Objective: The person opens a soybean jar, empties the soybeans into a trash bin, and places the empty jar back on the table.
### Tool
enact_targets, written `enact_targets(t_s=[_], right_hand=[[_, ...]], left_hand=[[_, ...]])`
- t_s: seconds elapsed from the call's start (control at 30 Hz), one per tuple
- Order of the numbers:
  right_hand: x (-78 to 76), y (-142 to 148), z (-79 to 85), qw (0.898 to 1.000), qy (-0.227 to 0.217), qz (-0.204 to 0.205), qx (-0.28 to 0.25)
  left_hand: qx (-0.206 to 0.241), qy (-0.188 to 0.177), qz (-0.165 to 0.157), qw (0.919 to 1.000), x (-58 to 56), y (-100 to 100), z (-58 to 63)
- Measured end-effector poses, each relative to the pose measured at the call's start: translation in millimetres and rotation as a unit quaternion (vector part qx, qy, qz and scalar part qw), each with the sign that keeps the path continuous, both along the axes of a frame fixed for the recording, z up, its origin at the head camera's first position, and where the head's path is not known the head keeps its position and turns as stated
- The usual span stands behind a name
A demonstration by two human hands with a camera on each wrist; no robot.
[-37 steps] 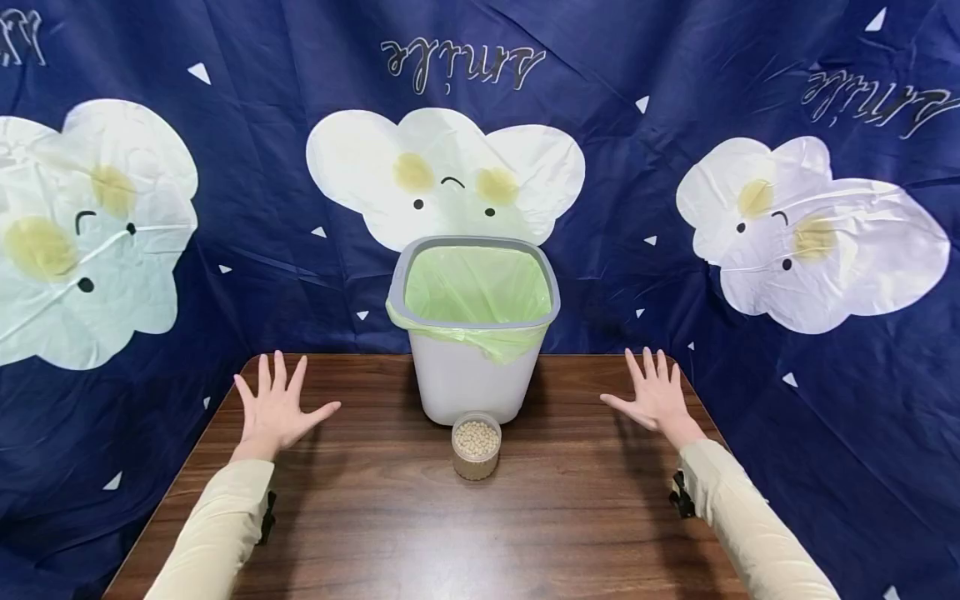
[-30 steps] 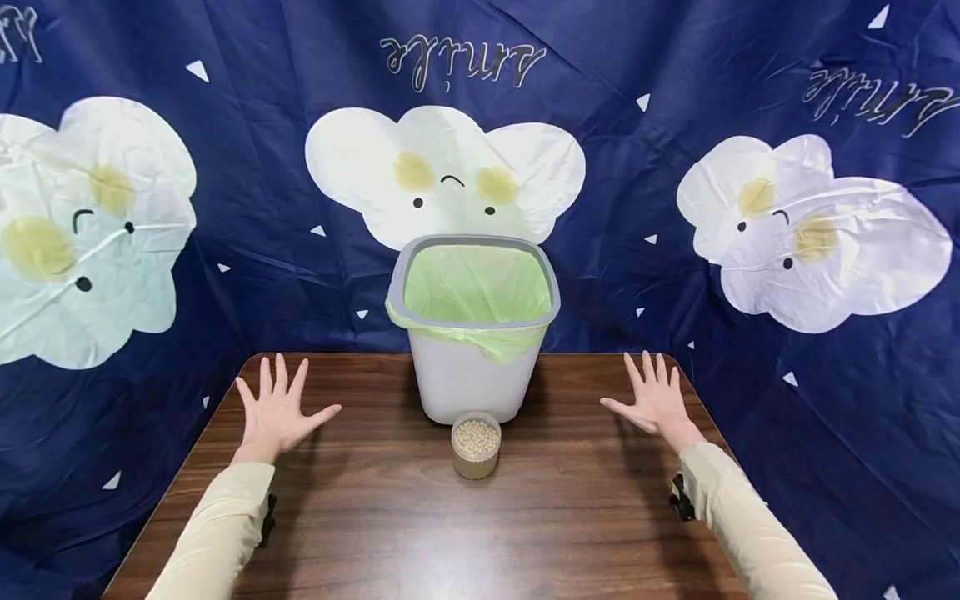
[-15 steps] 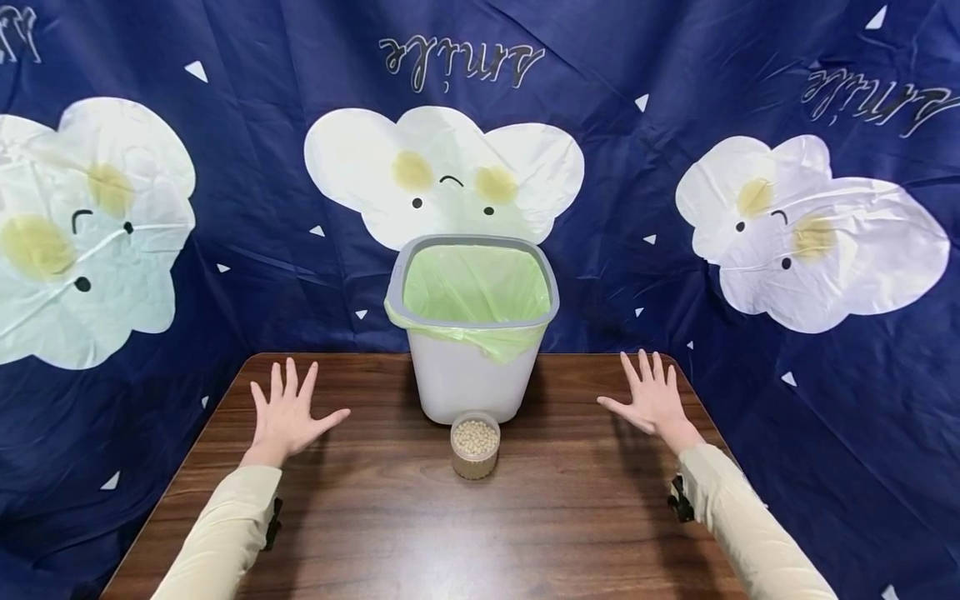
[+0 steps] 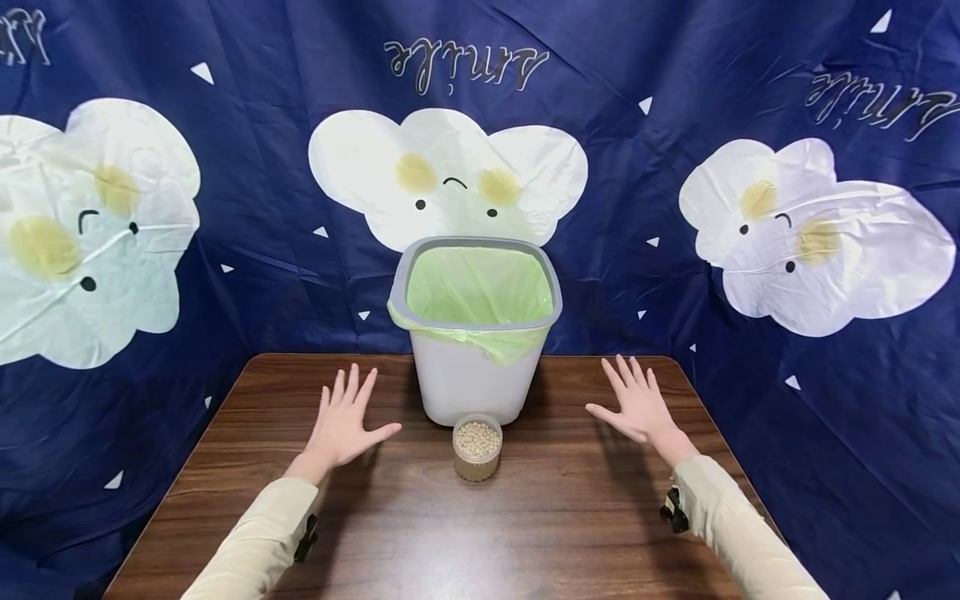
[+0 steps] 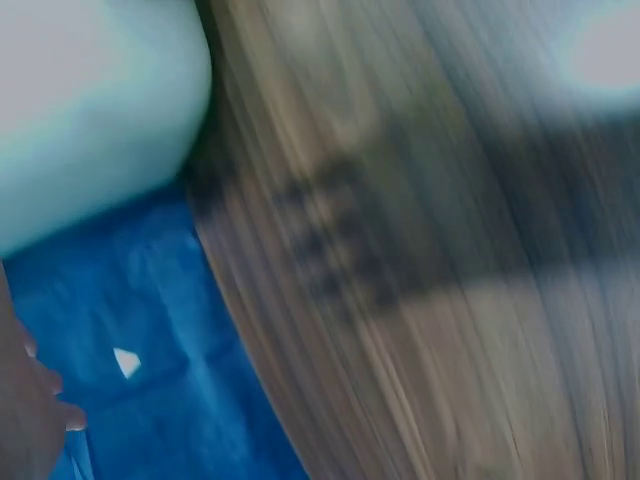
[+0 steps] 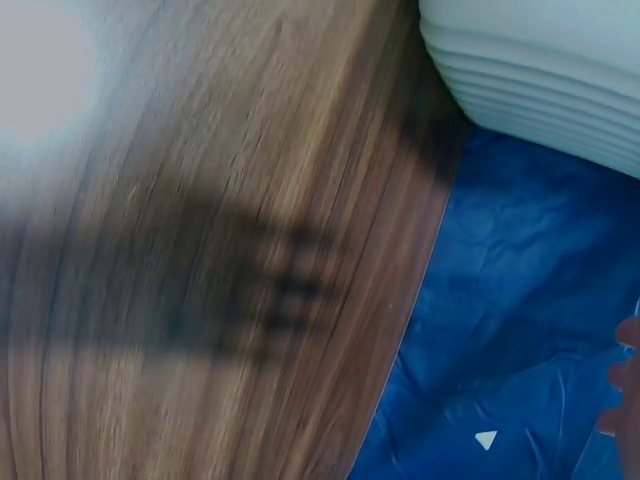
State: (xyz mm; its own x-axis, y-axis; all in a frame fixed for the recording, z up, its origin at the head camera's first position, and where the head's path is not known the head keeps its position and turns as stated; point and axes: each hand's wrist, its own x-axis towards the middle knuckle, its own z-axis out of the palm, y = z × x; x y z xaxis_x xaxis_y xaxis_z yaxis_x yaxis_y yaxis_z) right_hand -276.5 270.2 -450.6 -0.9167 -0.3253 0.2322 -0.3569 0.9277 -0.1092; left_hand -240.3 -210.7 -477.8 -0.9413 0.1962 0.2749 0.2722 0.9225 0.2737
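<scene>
In the head view my left hand is held over the table to the left of the bin, fingers straight and thumb spread toward the middle. My right hand hovers on the other side, also with fingers extended; both hold nothing. Between them a small clear jar full of pale round beans or beads stands upright, lidless, right at the front of the white bin. A light green bag lines the bin and folds out under its grey rim. Only some fingertips show in the left wrist view.
The brown wooden table has a rounded far edge close to a dark blue curtain printed with white clouds. The curtain also runs along the left and right sides. Hand shadows fall on the wood.
My left hand has moved right, toward the jar, and slightly nearer to me. My right hand has shifted a little left. The bin and jar stay in place.
</scene>
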Motion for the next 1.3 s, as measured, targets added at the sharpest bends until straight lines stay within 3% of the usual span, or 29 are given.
enact_targets(t_s=[0.23,0.53,0.73,0.9,1.1,1.3], right_hand=[[8.0,-14,0.3,0.999,0.007,0.031,-0.015],[19.2,-27,-9.2,0.992,0.030,0.091,-0.080],[23.0,-37,-18.6,0.980,0.040,0.132,-0.143],[28.2,-54,-26.9,0.968,0.040,0.130,-0.212],[32.6,-74,-43.3,0.954,0.020,0.110,-0.278],[36.1,-90,-62.1,0.934,0.008,0.116,-0.337]], left_hand=[[0.065,-0.014,-0.062,0.9959,9.3,28,-4.0],[0.121,-0.012,-0.081,0.9893,19.3,50,-10.6],[0.142,0.009,-0.091,0.9856,21.6,63,-19.5],[0.162,0.022,-0.094,0.9820,22.0,73,-27.0],[0.171,0.011,-0.089,0.9812,22.9,86,-34.8],[0.180,-0.017,-0.081,0.9802,22.6,95,-42.8]])
